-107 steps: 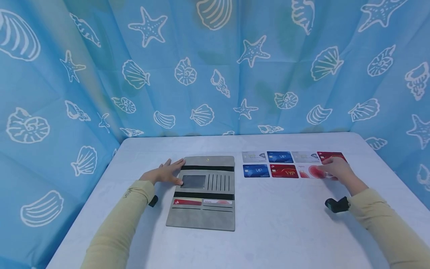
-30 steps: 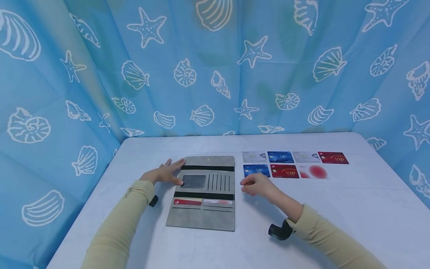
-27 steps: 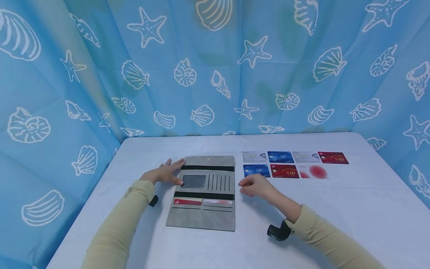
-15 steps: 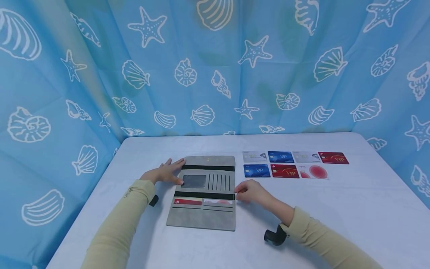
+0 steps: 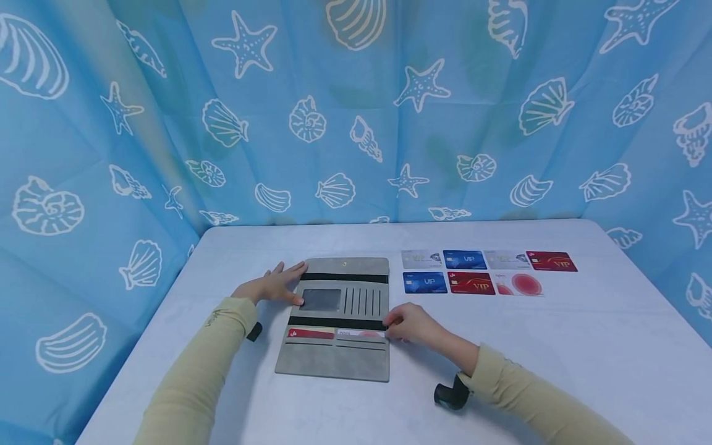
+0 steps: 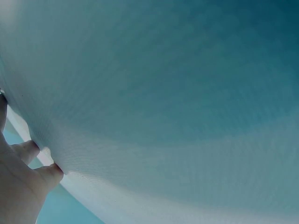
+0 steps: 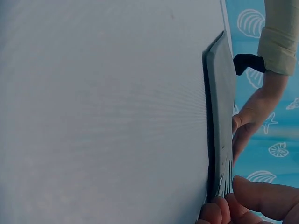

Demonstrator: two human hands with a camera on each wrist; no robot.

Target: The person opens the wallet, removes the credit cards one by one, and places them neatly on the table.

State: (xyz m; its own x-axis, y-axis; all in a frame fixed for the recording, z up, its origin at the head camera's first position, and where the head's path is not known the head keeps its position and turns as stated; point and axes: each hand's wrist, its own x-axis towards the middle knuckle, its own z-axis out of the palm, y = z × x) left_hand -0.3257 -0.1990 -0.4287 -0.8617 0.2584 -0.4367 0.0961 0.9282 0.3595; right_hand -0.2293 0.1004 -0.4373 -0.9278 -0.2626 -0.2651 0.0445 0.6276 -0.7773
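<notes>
So the grey wallet (image 5: 334, 314) is lying spread flat on the tabletop (image 5: 584, 334), left of the loose cards. Its long axis runs near to far, pretty much straight away from the person. The end with the little snap (image 5: 344, 264) points at the curtain (image 5: 356, 80), and the panel holding a red card (image 5: 310, 334) and a pink-and-white card (image 5: 356, 334) side by side is on the near half. Clear window (image 5: 321, 300) sits on the middle panel, left side, next to a bunch of upright slits.

Hands: the left hand (image 5: 272, 287) is spread out, fingertips and thumb resting on the wallet's left edge. The right hand (image 5: 414, 322) has its fingers curled in at the right edge, by the near black band (image 5: 338, 323) and just beside the pink-and-white card. Can't tell if it's actually pinching anything, even from the right wrist view.

Further right there are seven loose cards (image 5: 471, 283), four in the far row and three in the near one.
</notes>
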